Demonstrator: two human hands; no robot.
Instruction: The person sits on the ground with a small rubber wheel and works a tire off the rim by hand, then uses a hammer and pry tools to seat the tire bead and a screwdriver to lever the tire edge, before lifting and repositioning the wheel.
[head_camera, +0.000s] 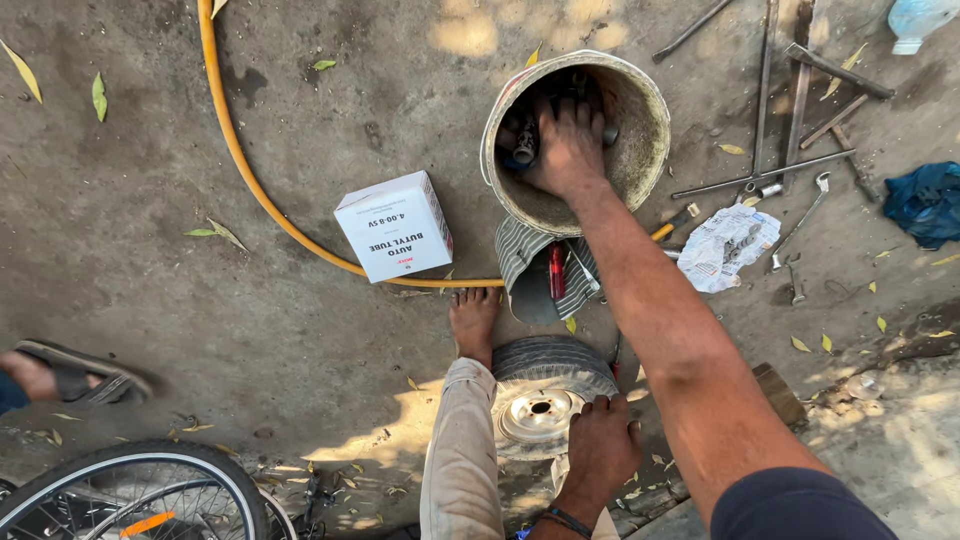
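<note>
Right hand: the right hand (568, 150) was plunged into a worn metal bucket (640, 130) lying tilted on the ground, fingers curled down among the dark parts inside — whether they gripped one of them could not be told.
Left hand: the left hand (600, 445) lay over the near edge of one small wheel (540, 395), fingers bent down over the black tyre, beside the pale steel rim.
Wheel: it lay flat on the ground, between the person's trouser leg (462, 450) and the right forearm.
Foot: one bare foot (473, 320) stood just beyond the wheel, its toes touching the yellow hose (240, 150).
Hose: one, curving from the top edge down and across to the bucket.
Box: one white carton (393, 226), just beside the hose on its far side.
Cloth: one striped rag (530, 262) under the bucket's rim, with a red tool (557, 270) on it.
Rods: several metal bars (765, 90) — the count was unclear — to the right of the bucket, near a crumpled paper (725, 245) and a blue cloth (925, 200).
Others: one sandalled foot (70, 375) of another person at the left edge; one bicycle wheel (140, 490) at the lower left.
</note>
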